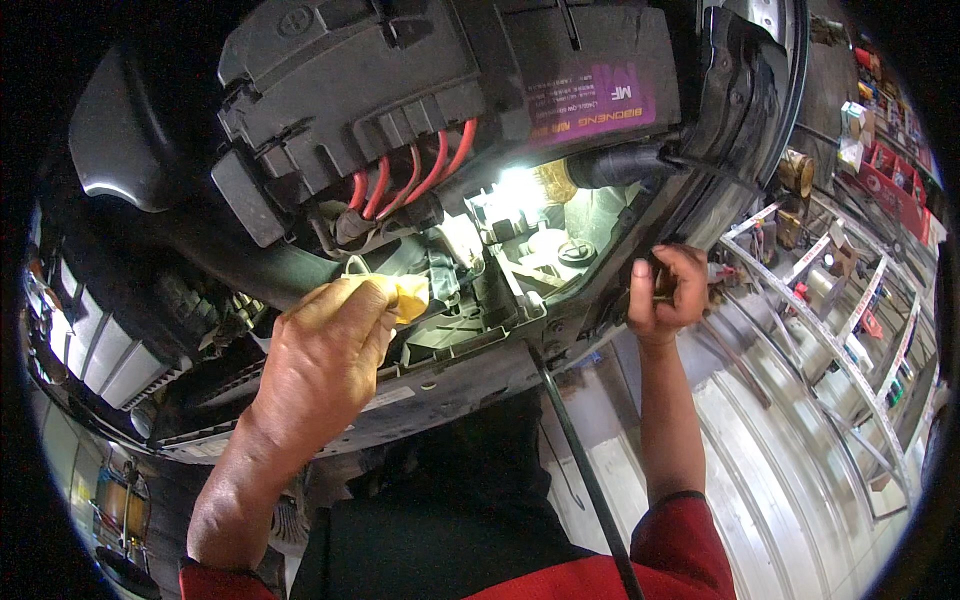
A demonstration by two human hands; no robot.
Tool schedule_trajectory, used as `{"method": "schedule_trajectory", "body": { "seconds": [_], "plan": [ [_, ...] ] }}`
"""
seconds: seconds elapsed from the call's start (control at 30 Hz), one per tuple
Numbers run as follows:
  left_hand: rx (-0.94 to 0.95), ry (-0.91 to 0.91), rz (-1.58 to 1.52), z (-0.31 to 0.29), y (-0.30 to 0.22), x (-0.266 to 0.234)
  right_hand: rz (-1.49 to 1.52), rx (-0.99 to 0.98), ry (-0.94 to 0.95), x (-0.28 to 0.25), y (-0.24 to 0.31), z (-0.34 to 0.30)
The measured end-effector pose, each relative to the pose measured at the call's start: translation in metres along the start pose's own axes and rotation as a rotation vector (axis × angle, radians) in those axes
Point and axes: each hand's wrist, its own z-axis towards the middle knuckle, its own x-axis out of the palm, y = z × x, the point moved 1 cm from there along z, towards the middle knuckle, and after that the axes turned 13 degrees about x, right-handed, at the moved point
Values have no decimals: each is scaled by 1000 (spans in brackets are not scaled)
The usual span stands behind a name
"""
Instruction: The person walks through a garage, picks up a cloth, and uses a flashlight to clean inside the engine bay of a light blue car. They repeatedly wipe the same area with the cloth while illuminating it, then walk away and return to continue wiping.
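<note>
My left hand (335, 340) is closed around a bunched yellow cloth (411, 297) at the front of the engine bay. Just beyond the cloth are a black connector (441, 277) and a pale loop of tube or wire. Over by the right edge of the car body, my right hand (672, 290) is raised with its fingers curled and the thumb upright. Whatever those fingers hold, if anything, is hidden. A bright light (518, 190) shines into the cavity between my hands, onto a pale housing with a round cap (574, 252).
A black fuse box (350, 90) with red cables (432, 172) and a battery with a purple label (600, 95) lie beyond my hands. A black rod (585, 460) slants up to the front panel. Metal shelving (840, 300) and a red bin (895, 185) stand at right.
</note>
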Motion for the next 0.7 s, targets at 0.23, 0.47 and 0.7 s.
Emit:
{"method": "schedule_trajectory", "body": {
  "seconds": [0.23, 0.47, 0.7],
  "plan": [
    [-28, 64, -77, 7, -2, 13, -1, 5, 10, -1, 0, 1],
    [55, 235, 205, 17, 18, 44, -2, -39, 3, -1, 1, 1],
    [136, 568, 412, 55, 37, 104, -13, -31, 11, -1, 2, 2]
  ]
}}
